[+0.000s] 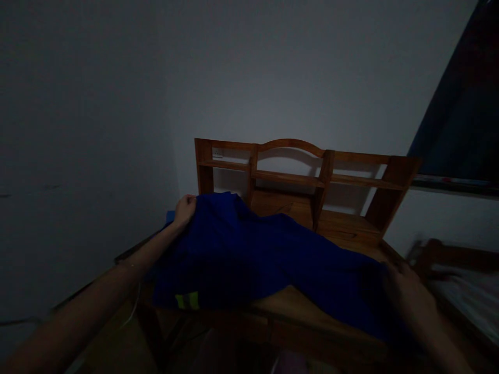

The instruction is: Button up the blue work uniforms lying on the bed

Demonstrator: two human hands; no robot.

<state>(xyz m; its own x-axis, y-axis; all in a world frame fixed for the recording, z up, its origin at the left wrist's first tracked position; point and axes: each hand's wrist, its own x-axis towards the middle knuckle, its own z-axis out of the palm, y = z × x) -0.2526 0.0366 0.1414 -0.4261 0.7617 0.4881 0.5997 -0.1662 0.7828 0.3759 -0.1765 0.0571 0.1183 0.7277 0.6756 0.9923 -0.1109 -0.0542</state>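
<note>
A blue garment (253, 249) with a long sleeve is spread over a wooden desk (292, 301). Near its lower left edge it carries a yellow-green patch (187, 300) with a grey band. My left hand (185, 209) pinches the garment's upper left edge, fingers closed, lifting the cloth a little. The sleeve stretches to the right, where my right hand (405, 291) is at its far end. That hand is dark and blurred, so whether its fingers grip the cloth or only touch it does not show.
At the desk's back stands a wooden shelf unit (288, 179) against a pale wall (273, 78). A socket (217, 152) shows behind its left part. On the right are a dark window-like panel (463, 114) and wooden furniture with pale cloth (471, 296). A thin white cord (135, 306) hangs at left.
</note>
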